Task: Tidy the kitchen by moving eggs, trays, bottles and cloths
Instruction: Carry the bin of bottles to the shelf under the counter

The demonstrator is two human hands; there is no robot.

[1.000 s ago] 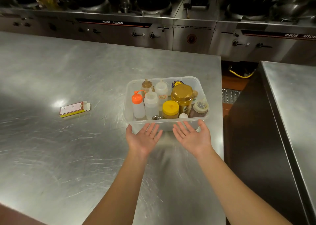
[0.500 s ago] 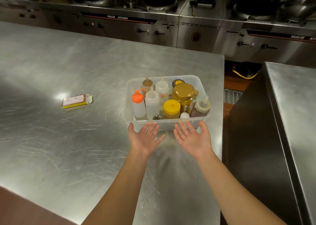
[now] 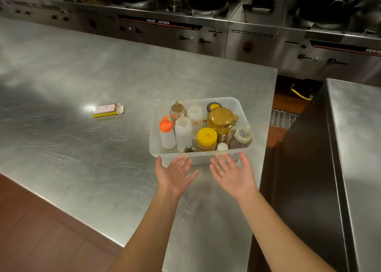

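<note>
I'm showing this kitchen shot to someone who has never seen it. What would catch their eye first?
First, the clear plastic tub near the right edge of the steel counter, packed with upright bottles and jars, notably the orange-capped bottle and the gold-lidded jar. Next, the left hand and right hand, open and palm-up at the tub's near side. Then the small pink and yellow box lying alone to the left.
</note>
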